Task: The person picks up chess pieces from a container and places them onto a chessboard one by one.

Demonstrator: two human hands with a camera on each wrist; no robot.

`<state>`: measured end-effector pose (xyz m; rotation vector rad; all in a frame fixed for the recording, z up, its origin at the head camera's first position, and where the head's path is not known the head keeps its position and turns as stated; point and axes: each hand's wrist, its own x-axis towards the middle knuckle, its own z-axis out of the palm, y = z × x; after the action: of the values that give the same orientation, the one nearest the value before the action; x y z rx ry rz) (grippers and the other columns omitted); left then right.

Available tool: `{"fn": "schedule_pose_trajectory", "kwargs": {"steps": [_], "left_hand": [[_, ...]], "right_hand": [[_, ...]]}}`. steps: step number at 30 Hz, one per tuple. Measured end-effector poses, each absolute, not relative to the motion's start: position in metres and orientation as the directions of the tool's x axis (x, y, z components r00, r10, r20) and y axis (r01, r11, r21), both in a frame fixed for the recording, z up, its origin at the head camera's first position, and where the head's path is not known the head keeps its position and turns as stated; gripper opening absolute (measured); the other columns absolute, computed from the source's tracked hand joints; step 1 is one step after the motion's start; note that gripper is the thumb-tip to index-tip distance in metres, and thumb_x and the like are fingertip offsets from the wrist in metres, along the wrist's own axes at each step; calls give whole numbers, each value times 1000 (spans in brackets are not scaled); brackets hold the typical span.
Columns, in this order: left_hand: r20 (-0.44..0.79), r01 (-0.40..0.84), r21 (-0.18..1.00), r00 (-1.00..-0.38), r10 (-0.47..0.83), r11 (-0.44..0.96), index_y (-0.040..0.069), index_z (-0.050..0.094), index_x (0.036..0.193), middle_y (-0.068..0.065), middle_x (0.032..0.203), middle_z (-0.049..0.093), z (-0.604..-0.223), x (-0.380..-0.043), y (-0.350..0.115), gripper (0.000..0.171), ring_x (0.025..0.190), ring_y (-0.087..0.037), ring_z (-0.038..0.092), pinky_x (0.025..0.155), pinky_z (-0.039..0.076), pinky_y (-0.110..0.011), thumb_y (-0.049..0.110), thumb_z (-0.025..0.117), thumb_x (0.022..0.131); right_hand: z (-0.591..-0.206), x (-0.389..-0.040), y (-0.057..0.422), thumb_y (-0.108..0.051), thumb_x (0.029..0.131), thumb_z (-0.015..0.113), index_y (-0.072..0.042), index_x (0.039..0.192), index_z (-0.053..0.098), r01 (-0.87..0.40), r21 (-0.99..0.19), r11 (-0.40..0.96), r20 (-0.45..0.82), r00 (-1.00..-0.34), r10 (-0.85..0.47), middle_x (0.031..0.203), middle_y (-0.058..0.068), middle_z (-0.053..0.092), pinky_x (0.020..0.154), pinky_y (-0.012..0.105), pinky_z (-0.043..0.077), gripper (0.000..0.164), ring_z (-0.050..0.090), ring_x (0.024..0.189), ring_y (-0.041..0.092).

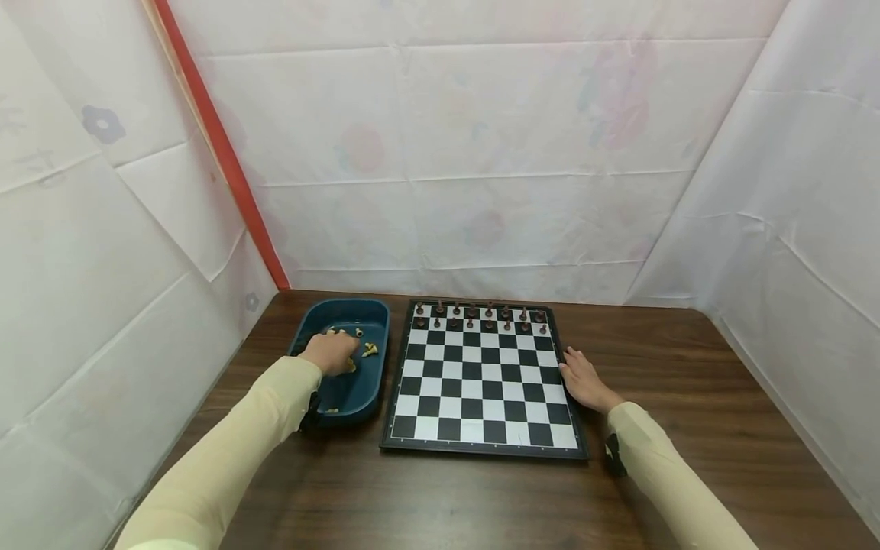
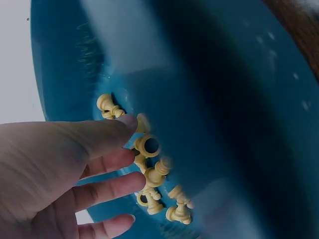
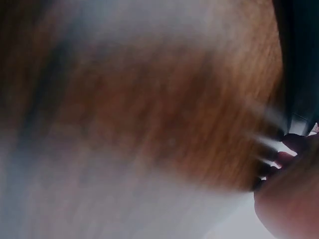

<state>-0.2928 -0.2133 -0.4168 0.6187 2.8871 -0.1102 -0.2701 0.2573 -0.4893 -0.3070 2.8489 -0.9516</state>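
My left hand [image 1: 331,353] reaches down into a blue tray [image 1: 380,382]. In the left wrist view, its thumb and fingers [image 2: 112,188] extend over a heap of cream chess pieces [image 2: 158,172]. The thumb tip is right beside one piece [image 2: 143,124]; part of that piece is hidden. To the right, my right hand [image 1: 584,380] lies with extended fingers along the right edge of a black-and-white chessboard [image 1: 471,389]. Dark brown chess pieces [image 1: 489,312] stand in two rows at the board's far side. The right wrist view catches only part of that hand [image 3: 286,199].
Tray and board stand side by side on a dark wood table [image 1: 440,504]. White patterned sheeting [image 1: 481,153] hangs behind and at both sides, with a red strip [image 1: 227,153] in the back left corner. A few cream pieces [image 1: 370,350] lie apart in the tray.
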Motion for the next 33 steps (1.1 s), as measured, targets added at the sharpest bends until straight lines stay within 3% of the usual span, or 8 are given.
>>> {"fn": "schedule_pose_trajectory", "kwargs": {"steps": [9, 25, 33], "left_hand": [[-183, 389, -19, -907, 379, 921, 9, 63, 78, -2, 72, 59, -418, -289, -219, 13, 64, -17, 55, 60, 50, -40, 15, 73, 84], [-77, 464, -53, -885, 460, 884, 11, 65, 73, -1, 70, 61, -408, -286, -211, 13, 61, -16, 55, 57, 50, -36, 6, 74, 81], [-68, 479, -37, -877, 476, 877, 12, 70, 78, 0, 73, 64, -397, -281, -207, 8, 60, -14, 56, 55, 49, -33, 4, 72, 82]], "right_hand": [[-490, -276, 252, -13, 103, 25, 19, 139, 24, -156, -609, 778, -61, -968, -242, 148, 38, 11, 107, 61, 2, 49, 2, 138, 51], [-489, -270, 260, -13, 103, 24, 20, 139, 23, -155, -597, 787, -67, -968, -242, 146, 40, 11, 107, 61, 3, 49, 2, 136, 53], [-490, -268, 260, -14, 103, 25, 21, 138, 23, -151, -601, 785, -77, -967, -245, 147, 40, 11, 106, 63, 2, 50, 2, 136, 53]]}}
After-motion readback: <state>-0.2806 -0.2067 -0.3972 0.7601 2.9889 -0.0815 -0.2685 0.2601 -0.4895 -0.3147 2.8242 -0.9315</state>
